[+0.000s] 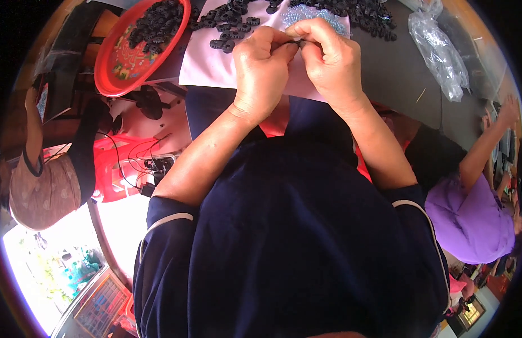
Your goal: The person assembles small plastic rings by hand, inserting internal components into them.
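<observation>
Both hands meet over the pale pink cloth, the left hand and the right hand each pinching, thumb against forefinger, on one small black piece; it sits between the fingertips, above the cloth and in front of the person's body; the two-sided grip probably keeps so little a thing steady, and the hands likely come close because there is hardly room to hold it otherwise; its long axis seems to run crosswise, from one hand to the other, though the fingers cover most of it and I can't tell which end points where; loose black pieces and a heap of clear bluish bits lie just beyond the hands, presumably for easy reach; the red tray on the left holds more, its rim perhaps keeping them from scattering.
</observation>
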`<act>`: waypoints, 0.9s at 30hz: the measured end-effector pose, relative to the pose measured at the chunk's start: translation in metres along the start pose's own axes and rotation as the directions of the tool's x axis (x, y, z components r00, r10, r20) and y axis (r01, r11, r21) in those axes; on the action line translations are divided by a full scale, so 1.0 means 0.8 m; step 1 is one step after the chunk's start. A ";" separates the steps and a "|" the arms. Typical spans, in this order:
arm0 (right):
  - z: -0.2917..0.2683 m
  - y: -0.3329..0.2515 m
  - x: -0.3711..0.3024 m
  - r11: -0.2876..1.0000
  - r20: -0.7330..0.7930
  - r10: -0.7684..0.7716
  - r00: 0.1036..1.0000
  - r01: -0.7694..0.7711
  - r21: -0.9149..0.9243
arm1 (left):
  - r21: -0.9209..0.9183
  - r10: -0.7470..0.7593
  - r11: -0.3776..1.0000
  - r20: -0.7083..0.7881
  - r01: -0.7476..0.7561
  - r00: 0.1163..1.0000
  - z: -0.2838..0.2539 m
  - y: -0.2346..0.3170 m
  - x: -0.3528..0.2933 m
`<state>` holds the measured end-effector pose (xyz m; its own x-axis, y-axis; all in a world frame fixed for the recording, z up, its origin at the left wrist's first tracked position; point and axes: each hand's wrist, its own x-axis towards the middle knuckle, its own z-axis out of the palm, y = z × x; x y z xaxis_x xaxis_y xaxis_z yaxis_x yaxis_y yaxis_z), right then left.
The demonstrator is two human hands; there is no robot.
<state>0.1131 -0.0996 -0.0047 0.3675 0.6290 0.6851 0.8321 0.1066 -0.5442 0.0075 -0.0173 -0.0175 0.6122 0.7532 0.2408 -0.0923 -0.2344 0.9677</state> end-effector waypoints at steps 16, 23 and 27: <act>0.021 -0.009 -0.021 0.972 -0.210 -0.219 0.953 0.195 -0.132 | 0.055 0.144 0.989 -0.093 -0.140 0.985 0.006 -0.007 -0.008; 0.036 -0.020 -0.029 0.977 -0.277 -0.210 0.938 0.188 -0.105 | 0.084 0.247 0.967 -0.095 -0.239 0.964 0.002 0.005 -0.010; 0.024 -0.029 -0.025 0.982 -0.168 -0.139 0.976 0.158 0.105 | -0.069 -0.032 0.997 -0.093 0.026 0.995 -0.034 0.024 -0.007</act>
<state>0.0787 -0.0996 -0.0152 0.3125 0.4693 0.8259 0.8313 0.2855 -0.4768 -0.0189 -0.0093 0.0017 0.5392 0.8142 0.2154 -0.1307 -0.1717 0.9764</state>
